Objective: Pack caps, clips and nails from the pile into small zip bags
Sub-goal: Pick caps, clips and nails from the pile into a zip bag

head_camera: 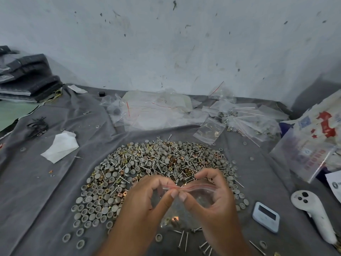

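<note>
Left hand (147, 196) pinches the zip bag (184, 202) at its red-lined top edge, thumb and fingers closed on the plastic. My right hand (215, 193) grips the same edge just beside it, thumb tips nearly touching. Inside the bag, below my thumbs, lie clips and nails. Directly beyond both hands sits the pile (156, 169) on grey cloth (46, 191). Loose nails (182, 239) lie nearer me, beneath my wrists.
</note>
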